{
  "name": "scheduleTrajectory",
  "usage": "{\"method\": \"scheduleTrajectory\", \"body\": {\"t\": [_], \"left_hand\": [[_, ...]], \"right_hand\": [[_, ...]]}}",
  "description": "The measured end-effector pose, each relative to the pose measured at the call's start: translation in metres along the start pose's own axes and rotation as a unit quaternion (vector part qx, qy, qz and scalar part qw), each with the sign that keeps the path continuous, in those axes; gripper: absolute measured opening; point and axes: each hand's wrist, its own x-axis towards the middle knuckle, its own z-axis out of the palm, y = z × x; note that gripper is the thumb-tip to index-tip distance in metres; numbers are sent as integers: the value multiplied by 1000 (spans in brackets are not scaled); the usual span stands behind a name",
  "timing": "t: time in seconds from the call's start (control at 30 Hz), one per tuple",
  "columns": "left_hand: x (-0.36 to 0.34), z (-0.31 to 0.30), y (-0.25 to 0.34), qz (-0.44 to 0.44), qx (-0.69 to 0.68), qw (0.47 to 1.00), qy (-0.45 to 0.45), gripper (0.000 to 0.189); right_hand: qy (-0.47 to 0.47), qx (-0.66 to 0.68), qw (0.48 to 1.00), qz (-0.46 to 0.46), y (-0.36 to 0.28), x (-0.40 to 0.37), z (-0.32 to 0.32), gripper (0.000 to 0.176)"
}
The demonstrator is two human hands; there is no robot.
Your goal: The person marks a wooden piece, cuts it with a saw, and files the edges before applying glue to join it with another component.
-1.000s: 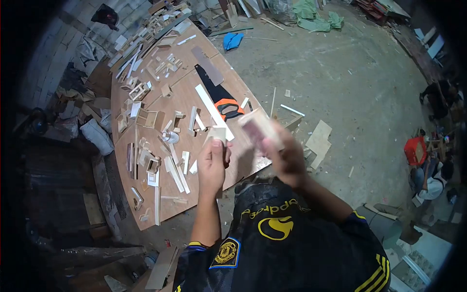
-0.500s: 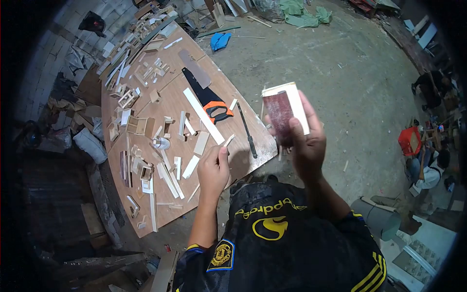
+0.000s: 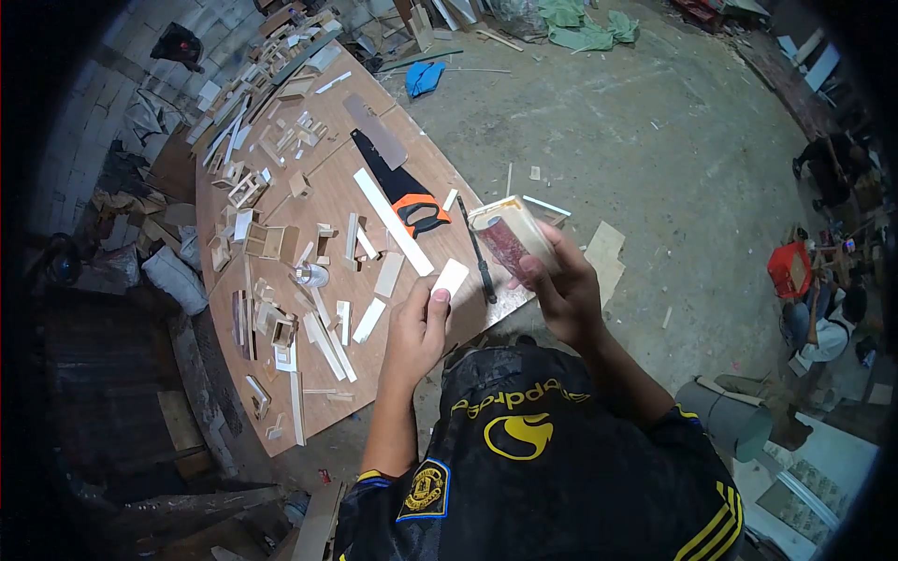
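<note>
My left hand (image 3: 415,335) pinches a small flat piece of pale wood (image 3: 453,278) between thumb and fingers over the table's near right corner. In my right hand (image 3: 571,294) is a sanding block (image 3: 503,241), a pale wooden block with worn dark-red abrasive paper on its face. The two pieces are apart, with the block tilted to the right of the wood piece. Behind them a hand saw (image 3: 420,214) with an orange and black handle lies on the wooden table (image 3: 323,194). A slim dark rod-like tool (image 3: 480,262) rests near the table edge.
Wood strips (image 3: 393,222), small wooden frames (image 3: 271,243) and a clear jar (image 3: 311,275) lie across the table. On the floor are a blue cloth-like item (image 3: 425,79) and a pale board (image 3: 605,260). Another person (image 3: 828,323) sits at the right by a red object (image 3: 789,271).
My right hand has lowered the sanding block and brought it left, closer to the left hand. The wood piece in my left hand has turned so its broad face shows.
</note>
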Motion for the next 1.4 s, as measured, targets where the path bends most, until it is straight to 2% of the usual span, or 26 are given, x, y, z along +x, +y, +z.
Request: {"method": "scheduleTrajectory", "body": {"t": [0.07,0.17,0.33,0.37,0.43,0.47,0.57,0.6,0.67,0.73,0.8,0.87,0.9,0.93,1.0,1.03,1.07,1.1,1.13,1.17,1.2,1.23,1.27,1.3,1.33,1.4], "left_hand": [[0,-1,2,16,18,1000,-3,19],[-1,-4,2,29,40,999,-11,19],[-3,-7,16,71,69,995,9,18],[-3,-7,13,93,97,991,2,17],[-5,-7,6,107,125,986,3,17],[-8,-5,1,121,128,984,-6,16],[-15,-5,-6,111,85,990,9,17],[-20,-4,-8,107,32,994,14,17],[-27,-7,-14,97,55,994,18,18],[-35,-8,-19,84,73,994,23,18],[-45,-10,-22,66,-12,998,-18,20],[-53,-8,-28,80,-15,996,40,22],[-53,-10,-33,48,-34,998,36,21],[-52,-15,-38,16,-51,998,31,20],[-61,-30,-39,-1,21,1000,21,19],[-67,-37,-36,-81,22,996,-20,21],[-70,-45,-36,-155,23,986,-60,23],[-80,-44,-52,-86,45,995,-32,24],[-86,-46,-59,-90,47,994,-26,24],[-91,-47,-63,-35,31,999,23,23],[-97,-51,-67,22,16,997,70,23],[-101,-66,-54,-123,-64,990,24,21],[-104,-78,-58,-121,-63,990,32,21],[-107,-89,-64,-129,-42,990,29,20],[-112,-98,-69,-139,-24,990,21,20],[-120,-110,-87,-123,-12,992,34,21]], "right_hand": [[11,-35,999,-22,-2,-1,1,46],[9,-6,1000,19,-10,0,0,43],[-11,-170,980,-102,-16,-3,0,39],[-15,-170,980,-102,-16,-5,3,39],[-55,-176,962,-203,-16,-8,10,35],[-69,-171,962,-201,-10,-7,11,35],[-97,-343,879,-318,17,2,4,32],[-103,-415,863,-269,29,2,-2,32],[-53,-299,947,-110,28,-7,2,32],[-55,-257,953,-149,24,-22,10,32],[-47,-212,960,-178,26,-27,20,32],[-129,-276,942,-139,30,-22,32,31],[-198,-319,920,-115,37,-17,30,30],[-209,-313,919,-117,41,-19,34,30],[-85,-187,977,-54,44,-34,49,30],[-26,-95,994,-42,42,-39,61,31],[14,-73,993,-93,52,-45,67,32],[-58,-134,979,-140,54,-42,72,31],[-129,-194,954,-188,53,-36,79,31],[-198,-269,930,-155,47,-32,90,31],[-201,-268,929,-155,55,-37,94,31],[-230,-265,934,-70,69,-42,95,30],[-259,-261,930,13,78,-44,99,29],[-203,-265,943,-11,74,-49,105,28],[-208,-268,941,-11,70,-55,114,28],[-16,-60,998,-30,53,-64,138,28]]}}
